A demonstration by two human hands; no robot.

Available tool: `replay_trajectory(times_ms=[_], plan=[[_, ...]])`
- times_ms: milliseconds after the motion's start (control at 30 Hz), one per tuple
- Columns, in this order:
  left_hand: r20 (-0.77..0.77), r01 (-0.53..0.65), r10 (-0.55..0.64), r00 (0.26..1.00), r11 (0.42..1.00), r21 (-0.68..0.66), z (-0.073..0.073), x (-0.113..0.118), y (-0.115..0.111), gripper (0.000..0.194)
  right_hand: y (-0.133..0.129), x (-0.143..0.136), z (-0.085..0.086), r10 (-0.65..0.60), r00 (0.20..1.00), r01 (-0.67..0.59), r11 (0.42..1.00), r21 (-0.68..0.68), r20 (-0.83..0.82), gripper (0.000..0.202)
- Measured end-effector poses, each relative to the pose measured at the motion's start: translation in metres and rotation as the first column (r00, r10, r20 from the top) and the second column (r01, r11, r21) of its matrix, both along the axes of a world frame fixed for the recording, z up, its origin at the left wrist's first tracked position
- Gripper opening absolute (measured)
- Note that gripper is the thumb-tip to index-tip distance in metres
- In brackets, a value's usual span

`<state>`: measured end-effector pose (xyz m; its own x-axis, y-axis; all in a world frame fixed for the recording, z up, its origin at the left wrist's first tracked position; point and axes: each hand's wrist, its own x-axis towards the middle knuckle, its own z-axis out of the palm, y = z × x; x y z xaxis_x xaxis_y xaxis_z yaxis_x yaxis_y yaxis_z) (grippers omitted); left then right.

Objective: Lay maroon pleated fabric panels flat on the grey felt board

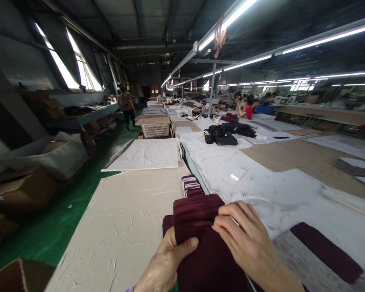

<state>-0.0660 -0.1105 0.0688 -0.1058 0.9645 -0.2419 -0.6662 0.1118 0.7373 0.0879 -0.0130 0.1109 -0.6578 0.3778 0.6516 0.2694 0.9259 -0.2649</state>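
A stack of folded maroon fabric (209, 259) is held up in front of me, over the seam between two tables. My left hand (173, 255) grips its left side, the thumb lying across the front and the fingers hidden behind. At the stack's upper right edge, my right hand (243, 231) pinches the cloth between bent fingers and a thumb that is mostly hidden. Just beyond the stack lies a small pile of maroon and white striped pieces (191, 185). A single flat maroon piece (327, 251) rests on the table to the right.
A cream-covered table (118, 215) stretches along the left, with a white board (146, 153) and a plastic basket (155, 129) behind it. Black garments (222, 134) lie on the white table (209, 158). Cardboard boxes (21, 190) line the green aisle (76, 198). Other people are farther off.
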Motion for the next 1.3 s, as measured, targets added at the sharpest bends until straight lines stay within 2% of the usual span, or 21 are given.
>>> replay_trajectory(times_ms=[67, 167, 300, 367, 400, 433, 500, 600, 633, 667, 700, 833, 867, 1000, 1067, 1167, 1300], plan=[[0.063, -0.024, 0.026, 0.998, 0.999, -0.024, 0.001, 0.001, 0.001, 0.028, -0.004, -0.001, -0.005, -0.04, 0.997, 0.049, 0.99, 0.135, -0.064, 0.018], [0.102, -0.053, 0.056, 0.993, 0.998, -0.035, 0.001, 0.002, 0.002, 0.028, -0.007, -0.002, -0.006, -0.005, 0.996, 0.019, 0.985, 0.17, -0.084, 0.018], [0.085, -0.058, 0.06, 0.995, 0.998, -0.019, 0.003, 0.002, 0.003, 0.03, -0.002, 0.0, -0.007, 0.095, 0.994, -0.095, 0.995, 0.0, -0.055, 0.018], [0.081, -0.062, 0.063, 0.995, 0.998, -0.018, 0.004, 0.0, 0.003, 0.028, 0.003, 0.004, -0.01, 0.024, 0.998, -0.031, 0.991, -0.133, -0.054, 0.01], [0.079, -0.07, 0.072, 0.994, 0.997, -0.023, 0.005, -0.002, 0.003, 0.027, 0.005, 0.007, -0.013, -0.043, 0.998, 0.032, 0.975, -0.221, -0.047, 0.012], [0.075, -0.081, 0.083, 0.994, 0.996, -0.03, 0.006, -0.004, 0.003, 0.025, 0.007, 0.009, -0.015, -0.116, 0.993, 0.099, 0.94, -0.326, -0.032, 0.024], [0.063, -0.103, 0.105, 0.992, 0.994, -0.04, 0.008, -0.009, 0.003, 0.02, 0.006, 0.013, -0.018, -0.199, 0.98, 0.178, 0.811, -0.557, 0.024, 0.041], [0.06, -0.131, 0.133, 0.989, 0.991, -0.039, 0.011, -0.012, 0.003, 0.019, -0.004, 0.014, -0.019, -0.103, 0.995, 0.073, 0.554, -0.829, 0.019, 0.03], [0.065, -0.138, 0.14, 0.988, 0.99, -0.03, 0.012, -0.012, 0.003, 0.02, -0.009, 0.013, -0.019, -0.067, 0.998, 0.028, 0.484, -0.875, -0.005, 0.027], [0.072, -0.14, 0.141, 0.987, 0.99, -0.019, 0.013, -0.012, 0.003, 0.021, -0.014, 0.011, -0.02, -0.055, 0.998, 0.002, 0.436, -0.9, -0.025, 0.028], [0.079, -0.138, 0.138, 0.987, 0.99, -0.006, 0.013, -0.011, 0.004, 0.021, -0.018, 0.01, -0.021, -0.073, 0.997, -0.001, 0.422, -0.907, -0.035, 0.028], [0.093, -0.11, 0.107, 0.99, 0.994, 0.02, 0.012, -0.007, 0.005, 0.019, -0.026, 0.003, -0.026, -0.238, 0.965, 0.027, 0.515, -0.857, -0.112, 0.026], [0.095, -0.105, 0.102, 0.99, 0.994, 0.02, 0.012, -0.007, 0.005, 0.019, -0.026, 0.002, -0.026, -0.257, 0.956, 0.008, 0.505, -0.863, -0.141, 0.027], [0.135, -0.105, 0.1, 0.986, 0.994, 0.033, 0.012, -0.005, 0.005, 0.02, -0.025, 0.0, -0.024, -0.245, 0.962, -0.036, 0.334, -0.942, -0.124, 0.035], [0.214, -0.113, 0.101, 0.972, 0.992, 0.046, 0.015, -0.006, 0.007, 0.019, -0.024, 0.001, -0.024, -0.232, 0.97, 0.013, 0.327, -0.945, -0.067, 0.038], [0.381, -0.076, 0.053, 0.923, 0.996, 0.045, 0.021, -0.01, 0.01, 0.036, -0.023, 0.002, -0.024, -0.223, 0.975, 0.063, 0.36, -0.931, -0.02, 0.042], [0.48, -0.041, 0.028, 0.877, 0.999, 0.017, 0.022, -0.014, 0.012, 0.044, -0.024, 0.005, -0.024, -0.175, 0.984, 0.042, 0.332, -0.942, -0.018, 0.042]])
